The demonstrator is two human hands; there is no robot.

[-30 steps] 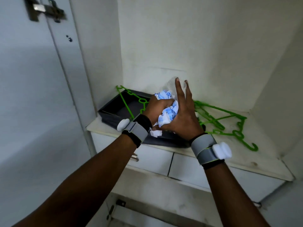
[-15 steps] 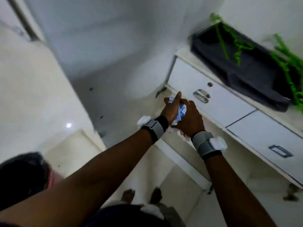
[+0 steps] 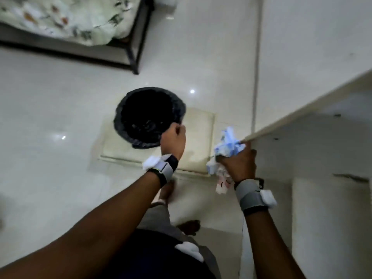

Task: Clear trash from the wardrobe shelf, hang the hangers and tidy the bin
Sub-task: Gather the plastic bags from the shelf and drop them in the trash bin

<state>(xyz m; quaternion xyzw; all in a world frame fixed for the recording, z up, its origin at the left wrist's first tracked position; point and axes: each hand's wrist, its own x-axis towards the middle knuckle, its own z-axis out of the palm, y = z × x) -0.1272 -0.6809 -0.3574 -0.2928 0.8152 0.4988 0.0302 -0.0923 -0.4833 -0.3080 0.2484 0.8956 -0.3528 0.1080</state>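
I look down at the floor. A round bin with a black liner (image 3: 149,117) stands on a pale mat. My left hand (image 3: 174,140) is a closed fist at the bin's near right rim; whether it grips the liner I cannot tell. My right hand (image 3: 239,165) is to the right of the bin, over the mat's edge, shut on a crumpled wad of blue and white paper trash (image 3: 229,144) that sticks out above and below the fist. The wardrobe shelf and the green hangers are out of view.
The pale mat (image 3: 199,137) lies on a glossy white tile floor. A bed with a patterned sheet and a dark frame leg (image 3: 134,65) is at the top left. A white wardrobe door edge (image 3: 302,109) slants across the right. My feet (image 3: 189,226) are below.
I have turned from the wardrobe drawers down to the floor and the bin. My hands have parted: the right one keeps the trash, the left one has gone to the bin's rim.
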